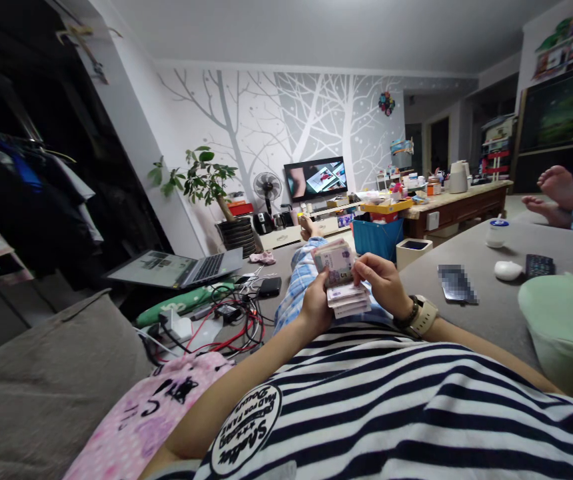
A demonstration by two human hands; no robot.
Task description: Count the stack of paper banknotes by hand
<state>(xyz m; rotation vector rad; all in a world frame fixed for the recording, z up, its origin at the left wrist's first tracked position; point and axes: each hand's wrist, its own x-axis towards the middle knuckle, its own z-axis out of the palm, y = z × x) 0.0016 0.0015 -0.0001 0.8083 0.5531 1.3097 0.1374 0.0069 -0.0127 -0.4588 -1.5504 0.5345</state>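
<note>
A stack of banknotes (pixel 337 262) is held above my lap, its upper part fanned and standing upright. More notes in the same bundle fold down below, toward my striped shirt (pixel 346 360). My left hand (pixel 316 300) grips the bundle from the left side, with the thumb pressed on its face. At the right edge, the thumb and fingers of my right hand (pixel 379 280) are pinched on a note's corner. A watch (pixel 424 317) is strapped on the right wrist.
Left of my legs lie a laptop (pixel 186 270), tangled cables (pixel 236 333) and a black box (pixel 270 287). On the right are a phone (pixel 456 283), a white mouse (pixel 508 270), a remote (pixel 539 266), a jar (pixel 497 233) and a green neck pillow (pixel 561 327). Another person's feet (pixel 556 190) rest beyond.
</note>
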